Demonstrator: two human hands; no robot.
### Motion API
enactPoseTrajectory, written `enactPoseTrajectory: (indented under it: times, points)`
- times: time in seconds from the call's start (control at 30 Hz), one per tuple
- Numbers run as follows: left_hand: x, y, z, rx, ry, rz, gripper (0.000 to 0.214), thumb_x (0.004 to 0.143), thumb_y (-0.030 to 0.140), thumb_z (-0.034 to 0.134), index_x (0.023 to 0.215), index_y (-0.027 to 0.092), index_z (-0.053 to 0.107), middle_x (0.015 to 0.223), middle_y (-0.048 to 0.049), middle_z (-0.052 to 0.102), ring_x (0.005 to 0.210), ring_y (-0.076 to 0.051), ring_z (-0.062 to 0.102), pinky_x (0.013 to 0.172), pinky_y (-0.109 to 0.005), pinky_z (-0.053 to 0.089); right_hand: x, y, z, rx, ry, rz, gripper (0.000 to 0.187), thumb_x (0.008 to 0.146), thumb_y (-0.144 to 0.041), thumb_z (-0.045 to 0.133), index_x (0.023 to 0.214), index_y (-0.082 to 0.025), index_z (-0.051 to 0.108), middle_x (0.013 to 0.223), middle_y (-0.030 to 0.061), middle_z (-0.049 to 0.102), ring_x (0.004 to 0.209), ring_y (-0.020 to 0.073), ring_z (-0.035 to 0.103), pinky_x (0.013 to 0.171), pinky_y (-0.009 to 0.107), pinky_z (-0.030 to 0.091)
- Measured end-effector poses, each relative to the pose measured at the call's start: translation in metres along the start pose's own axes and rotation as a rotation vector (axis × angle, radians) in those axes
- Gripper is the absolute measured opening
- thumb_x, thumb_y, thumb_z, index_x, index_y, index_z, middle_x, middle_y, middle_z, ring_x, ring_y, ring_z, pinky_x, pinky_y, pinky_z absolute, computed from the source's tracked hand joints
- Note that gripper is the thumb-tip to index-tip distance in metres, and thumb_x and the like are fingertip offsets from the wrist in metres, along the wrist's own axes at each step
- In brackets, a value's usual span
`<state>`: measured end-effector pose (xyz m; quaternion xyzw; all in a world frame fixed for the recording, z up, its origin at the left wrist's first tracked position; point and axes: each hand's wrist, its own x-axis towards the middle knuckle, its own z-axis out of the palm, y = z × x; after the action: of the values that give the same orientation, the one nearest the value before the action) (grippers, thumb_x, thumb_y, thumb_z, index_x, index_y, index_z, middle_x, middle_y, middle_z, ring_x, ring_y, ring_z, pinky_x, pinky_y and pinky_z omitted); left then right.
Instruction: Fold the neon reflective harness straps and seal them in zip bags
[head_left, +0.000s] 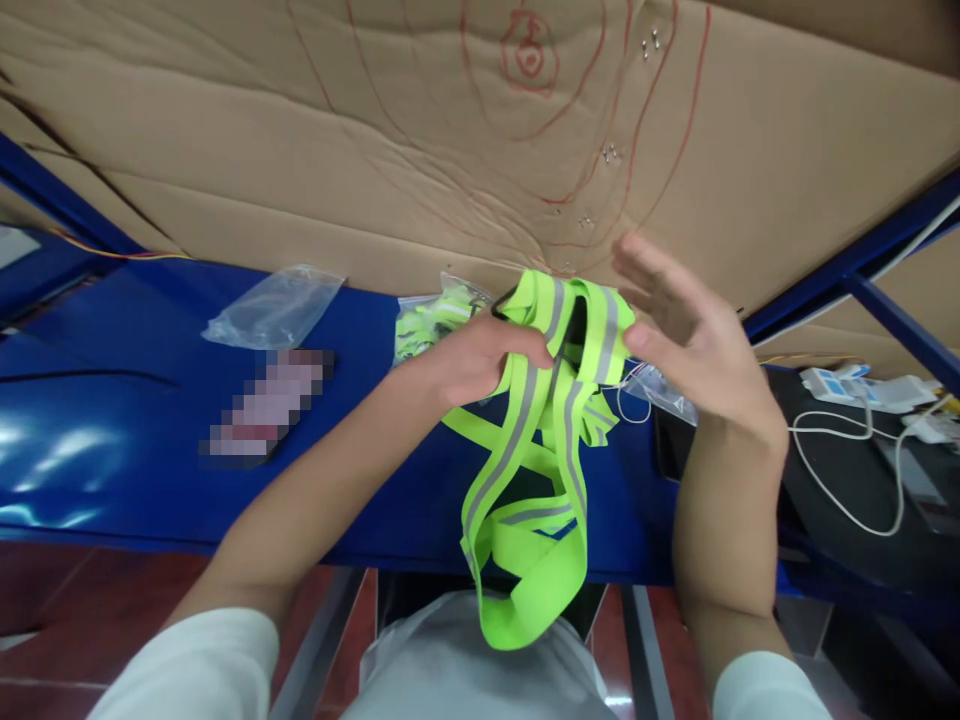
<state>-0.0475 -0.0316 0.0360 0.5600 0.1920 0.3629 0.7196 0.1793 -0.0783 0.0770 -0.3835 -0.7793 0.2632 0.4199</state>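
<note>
A neon yellow-green reflective strap [525,420] with a grey stripe hangs in loops over the blue table's front edge. My left hand [487,350] is closed on its bunched upper part, thumb lying across the band. At the right side of the bundle is my right hand [682,340], its fingers stretched out and spread, the thumb against or very near a folded loop. Behind my left hand, a clear plastic bag [420,325] holds more of the same neon strapping. Part of the strap bundle is hidden behind my left hand.
An empty-looking clear bag [277,305] and a pixelated flat object [270,405] lie on the blue table [97,420] at left. Right are white cables [847,510], a black surface [832,470] and white boxes [862,388]. A cardboard panel [225,130] with red drawn lines rises behind.
</note>
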Motion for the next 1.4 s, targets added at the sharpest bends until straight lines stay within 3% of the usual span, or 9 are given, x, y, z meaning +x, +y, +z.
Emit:
enactPoseTrajectory:
  times: [0.13, 0.33, 0.47, 0.63, 0.73, 0.93, 1.07, 1.23, 1.4]
  points:
    - [-0.004, -0.002, 0.006, -0.068, -0.009, -0.147, 0.052, 0.063, 0.011, 0.077, 0.114, 0.018, 0.074, 0.096, -0.0059, 0.079, 0.084, -0.029, 0.078, 0.078, -0.046, 0.064, 0.007, 0.004, 0.015, -0.001, -0.05, 0.13, 0.062, 0.077, -0.039, 0.091, 0.135, -0.032, 0.069, 0.142, 0.0021, 0.07, 0.137, 0.0297, 0.062, 0.126, 0.054, 0.041]
    - [-0.001, 0.0, 0.0, -0.024, -0.002, -0.065, 0.06, 0.064, 0.01, 0.073, 0.121, 0.026, 0.07, 0.102, 0.0018, 0.076, 0.076, -0.016, 0.072, 0.072, -0.03, 0.059, 0.012, 0.007, 0.039, 0.15, -0.009, 0.126, 0.061, 0.088, -0.048, 0.079, 0.144, -0.031, 0.061, 0.151, 0.0028, 0.063, 0.142, 0.0269, 0.058, 0.125, 0.05, 0.043]
    - [-0.001, -0.002, -0.002, 0.014, 0.048, 0.025, 0.062, 0.062, 0.006, 0.071, 0.121, 0.027, 0.07, 0.11, 0.0014, 0.074, 0.09, -0.018, 0.072, 0.074, -0.027, 0.056, 0.012, 0.013, 0.062, 0.031, 0.216, 0.07, 0.056, 0.091, -0.051, 0.075, 0.141, -0.029, 0.061, 0.144, 0.0044, 0.066, 0.139, 0.029, 0.059, 0.122, 0.05, 0.045]
    - [-0.002, -0.012, 0.0, 0.053, 0.055, 0.141, 0.071, 0.066, 0.01, 0.086, 0.132, 0.027, 0.066, 0.13, -0.0027, 0.07, 0.125, -0.026, 0.065, 0.097, -0.033, 0.056, 0.006, 0.018, 0.083, 0.002, 0.45, -0.023, 0.047, 0.099, -0.058, 0.061, 0.135, -0.028, 0.062, 0.14, 0.0072, 0.066, 0.142, 0.0313, 0.056, 0.122, 0.049, 0.045]
    - [-0.003, -0.01, -0.001, 0.032, 0.048, 0.121, 0.072, 0.069, 0.013, 0.09, 0.135, 0.027, 0.065, 0.131, -0.0038, 0.071, 0.127, -0.026, 0.065, 0.099, -0.034, 0.056, 0.005, 0.015, 0.07, 0.025, 0.342, -0.074, 0.047, 0.104, -0.059, 0.051, 0.136, -0.027, 0.06, 0.139, 0.0055, 0.067, 0.141, 0.0294, 0.057, 0.125, 0.047, 0.044]
    - [-0.002, 0.005, 0.0, -0.021, -0.037, 0.115, 0.08, 0.075, 0.019, 0.091, 0.147, 0.033, 0.058, 0.136, -0.0065, 0.07, 0.127, -0.032, 0.067, 0.1, -0.041, 0.059, 0.008, 0.007, 0.038, 0.359, -0.012, 0.055, 0.064, 0.09, -0.037, 0.078, 0.147, -0.034, 0.05, 0.154, -0.0005, 0.058, 0.141, 0.0261, 0.059, 0.117, 0.042, 0.053]
    - [-0.001, 0.002, -0.001, 0.002, 0.033, 0.084, 0.095, 0.071, 0.017, 0.093, 0.154, 0.035, 0.051, 0.136, -0.0053, 0.071, 0.127, -0.028, 0.067, 0.102, -0.038, 0.059, 0.01, 0.013, 0.044, 0.446, 0.032, 0.168, 0.065, 0.085, -0.042, 0.083, 0.143, -0.032, 0.057, 0.15, 0.0011, 0.063, 0.135, 0.0257, 0.064, 0.113, 0.045, 0.056]
    - [-0.001, -0.005, -0.002, 0.02, 0.036, 0.016, 0.128, 0.067, 0.011, 0.094, 0.167, 0.042, 0.02, 0.122, -0.0011, 0.076, 0.114, -0.022, 0.073, 0.1, -0.037, 0.06, 0.008, 0.025, 0.046, 0.47, -0.012, 0.301, 0.04, 0.081, -0.046, 0.087, 0.112, -0.024, 0.078, 0.111, 0.0011, 0.08, 0.102, 0.0245, 0.077, 0.091, 0.042, 0.066]
    - [0.005, -0.013, 0.003, -0.059, 0.133, -0.007, 0.118, 0.064, 0.006, 0.093, 0.163, 0.038, 0.036, 0.127, 0.0001, 0.076, 0.121, -0.023, 0.071, 0.103, -0.037, 0.06, 0.008, 0.026, 0.046, 0.38, 0.125, 0.213, 0.034, 0.074, -0.043, 0.092, 0.1, -0.024, 0.08, 0.096, -0.0025, 0.08, 0.084, 0.0187, 0.076, 0.078, 0.034, 0.067]
